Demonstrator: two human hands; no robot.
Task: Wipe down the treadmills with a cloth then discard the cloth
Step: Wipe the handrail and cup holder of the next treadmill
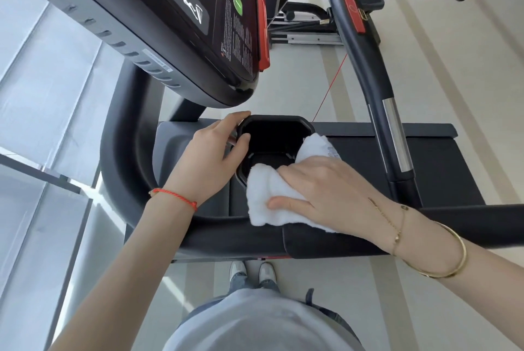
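Note:
A black treadmill fills the view, its dark console (181, 18) slanting across the top. Below the console sits a black cup holder (273, 129). My left hand (211, 157) grips the cup holder's left rim, thumb on the inside edge. My right hand (320, 194) lies flat on a white cloth (269, 200), pressing it over the cup holder's right and near rim; the fingers are fairly straight. Part of the cloth sticks up beyond my fingers at the holder's right edge. The black front handrail (226, 237) runs under both wrists.
A side handrail (377, 89) with a silver sensor strip and a red tab slants down at right. A red safety cord hangs between console and belt. The black belt deck (439, 163) lies right. Glass panels stand at left. My shoes show on the pale floor below.

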